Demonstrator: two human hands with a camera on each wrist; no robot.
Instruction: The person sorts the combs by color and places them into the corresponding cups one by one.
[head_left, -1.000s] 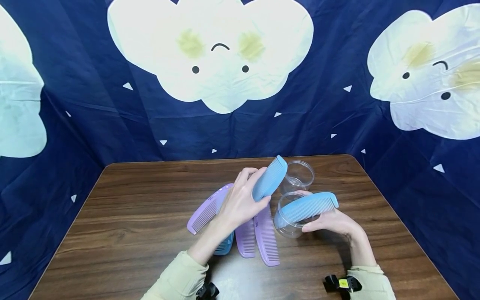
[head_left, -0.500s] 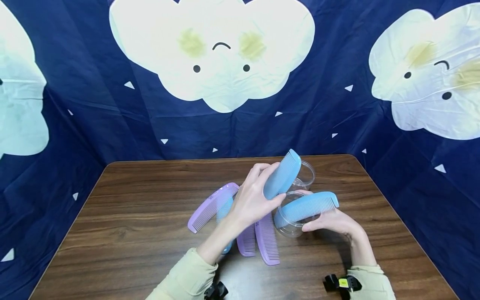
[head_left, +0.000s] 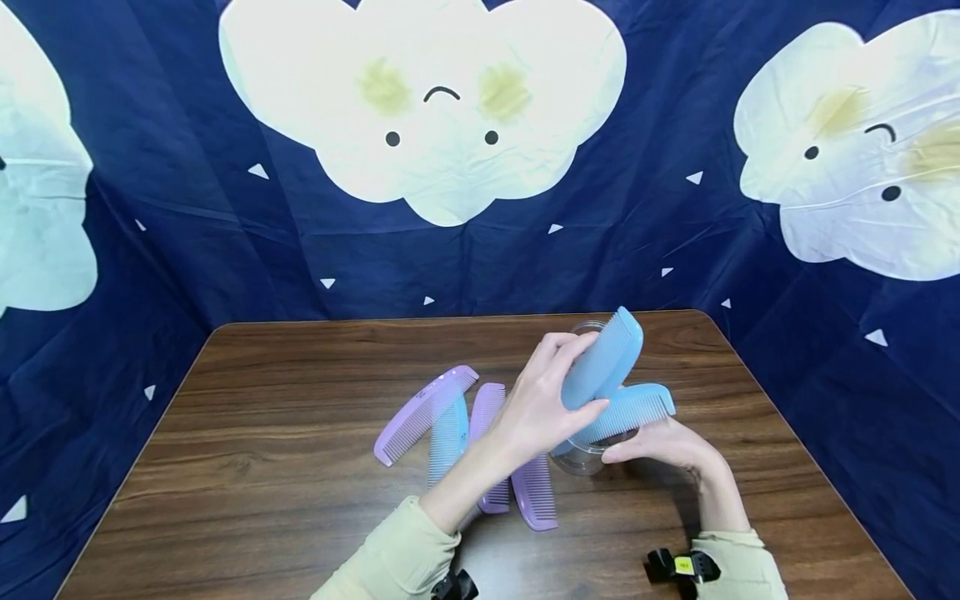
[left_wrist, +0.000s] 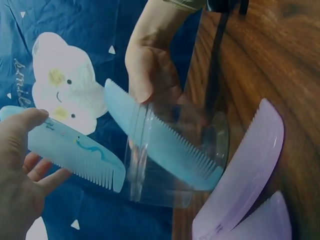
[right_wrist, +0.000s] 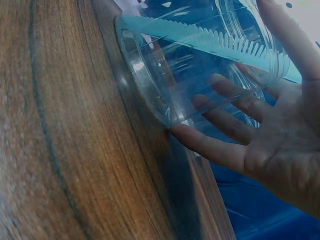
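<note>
My left hand (head_left: 534, 410) pinches a light blue comb (head_left: 606, 357) between thumb and fingers, raised and tilted above the mouth of a clear plastic cup (left_wrist: 175, 198). In the left wrist view this comb's near end points towards the cup's rim, and a small dark blue design shows on it. Another light blue comb (head_left: 637, 407) leans inside the cup, its upper end sticking out past the rim. With the thumb near the rim and fingers round the side, my right hand (head_left: 670, 444) holds the cup upright on the table. The left hand partly hides the cup in the head view.
Left of the cup on the wooden table (head_left: 262, 467) lie a purple comb (head_left: 420, 419), a blue comb (head_left: 448, 437), and two more purple combs, one (head_left: 487, 404) beside the other (head_left: 534, 496). A second clear cup (head_left: 590, 325) stands behind, mostly hidden. Dark blue cloth (head_left: 465, 275) surrounds the table.
My left hand has carried its blue comb rightward until it is over the cup, uncovering more of the combs on the table. The right hand and its cup have stayed in place.
</note>
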